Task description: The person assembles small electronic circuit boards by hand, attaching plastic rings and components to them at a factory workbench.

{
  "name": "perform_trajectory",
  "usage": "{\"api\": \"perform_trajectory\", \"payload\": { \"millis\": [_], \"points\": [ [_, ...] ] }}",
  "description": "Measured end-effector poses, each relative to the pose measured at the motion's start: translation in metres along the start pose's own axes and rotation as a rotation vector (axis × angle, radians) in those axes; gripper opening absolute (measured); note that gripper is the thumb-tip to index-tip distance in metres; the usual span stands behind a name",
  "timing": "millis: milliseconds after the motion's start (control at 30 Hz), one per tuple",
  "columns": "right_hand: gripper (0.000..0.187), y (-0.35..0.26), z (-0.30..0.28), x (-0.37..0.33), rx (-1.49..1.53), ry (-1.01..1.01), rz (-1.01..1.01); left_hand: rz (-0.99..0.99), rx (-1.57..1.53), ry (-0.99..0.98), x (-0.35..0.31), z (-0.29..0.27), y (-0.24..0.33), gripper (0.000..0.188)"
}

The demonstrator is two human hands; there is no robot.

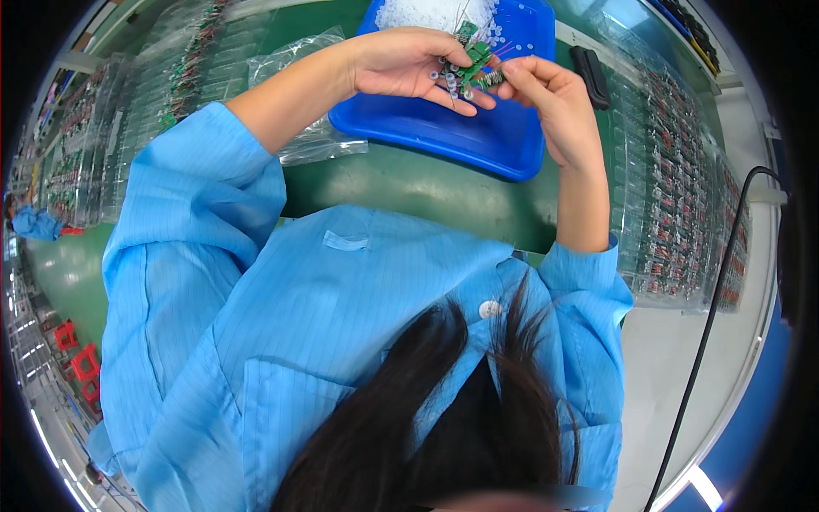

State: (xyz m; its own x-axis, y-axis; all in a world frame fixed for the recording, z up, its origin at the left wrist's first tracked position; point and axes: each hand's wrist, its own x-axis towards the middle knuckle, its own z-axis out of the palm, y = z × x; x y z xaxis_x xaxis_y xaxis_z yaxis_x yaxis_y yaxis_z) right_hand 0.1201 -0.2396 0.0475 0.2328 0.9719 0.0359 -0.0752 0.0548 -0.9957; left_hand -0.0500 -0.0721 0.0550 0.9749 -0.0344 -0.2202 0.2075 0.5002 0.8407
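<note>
The left hand (418, 66) has thumb and fingers closed around a cluster of small green boards (478, 60) with thin wires and clear beads (451, 81), above the far part of a blue tray (426, 141); the right hand (556, 94) has thumb and fingertips together on a small striped piece (491, 79) at the cluster's right edge. A light, steady pinch would probably serve best, with the wires fanned apart so they do not snag or bend, and working above the tray should catch any dropped bead. White granules (431, 12) lie heaped at the tray's far end. The tray sits on a green tabletop (375, 183), a clear plastic bag (328, 141) beside it on the left and a black object (590, 78) on the right. Board-filled clear trays (674, 188) line the right side; red stools (84, 364) stand on the floor at left.
</note>
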Motion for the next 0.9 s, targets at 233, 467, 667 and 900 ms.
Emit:
{"api": "perform_trajectory", "payload": {
  "millis": [233,467,667,900],
  "points": [
    [0.019,-0.001,0.020,-0.002,-0.403,0.132,-0.037,-0.030,-0.089,-0.088,0.008,-0.018,-0.020,0.037],
    [0.022,-0.010,0.011,-0.006,-0.514,0.253,-0.221,-0.032,0.632,0.180,-0.091,0.008,0.035,0.033],
    [0.020,0.034,-0.067,-0.028,-0.370,0.379,-0.208,-0.305,1.253,0.711,-0.292,0.040,0.091,0.034],
    [0.020,0.065,-0.075,-0.035,-0.399,0.443,-0.124,-0.293,1.492,0.660,-0.353,0.032,-0.025,0.034]
  ]
}}
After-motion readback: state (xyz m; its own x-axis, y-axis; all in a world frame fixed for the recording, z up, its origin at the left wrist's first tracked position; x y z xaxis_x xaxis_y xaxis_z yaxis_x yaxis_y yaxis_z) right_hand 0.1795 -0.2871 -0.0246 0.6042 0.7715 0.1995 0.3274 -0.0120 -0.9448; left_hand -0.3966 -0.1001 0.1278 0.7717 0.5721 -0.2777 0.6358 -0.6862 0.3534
